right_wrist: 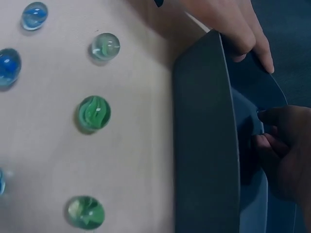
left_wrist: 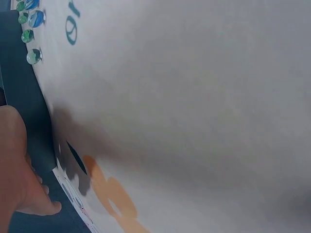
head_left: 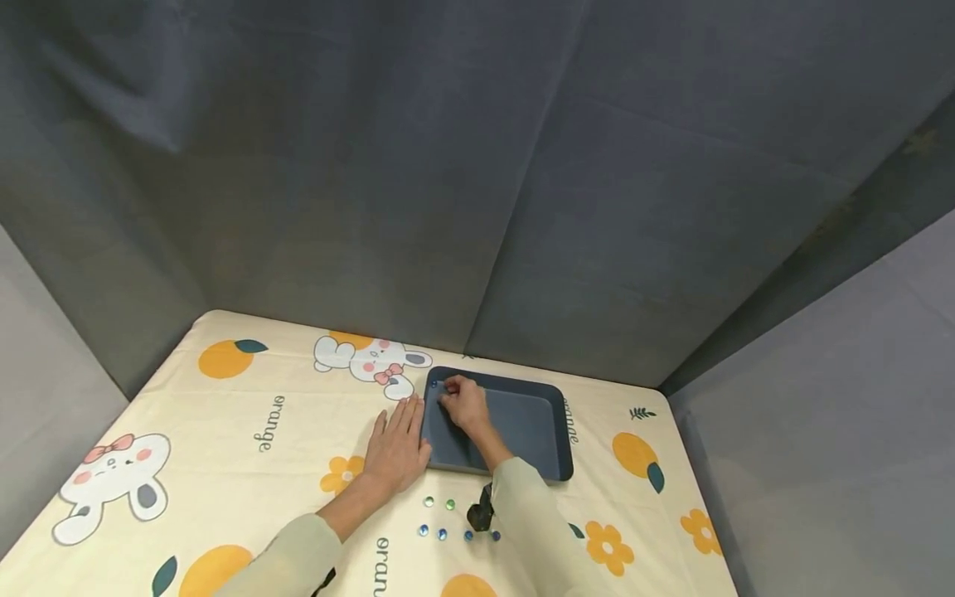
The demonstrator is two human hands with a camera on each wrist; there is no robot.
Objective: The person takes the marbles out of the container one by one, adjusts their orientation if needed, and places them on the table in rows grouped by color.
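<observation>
My right hand [head_left: 466,405] reaches inside the dark grey tray [head_left: 525,414], near its far left corner. Its fingers are bent in the right wrist view, and whether anything is between the fingertips [right_wrist: 263,115] cannot be seen. A small dark blue marble [head_left: 434,383] lies in that corner, just left of the fingers. Flat on the cloth, my left hand [head_left: 398,448] has its fingertips against the tray's left side. Green marbles [head_left: 450,504] lie on the cloth by the tray's near side, with several blue marbles [head_left: 442,534] closer to me.
A cream tablecloth [head_left: 298,473] printed with oranges, flowers and rabbits covers the table. Dark grey curtain [head_left: 388,182] hangs behind the far table edge, close to the tray. A black wrist device [head_left: 480,516] sits on my right sleeve, over the row of blue marbles.
</observation>
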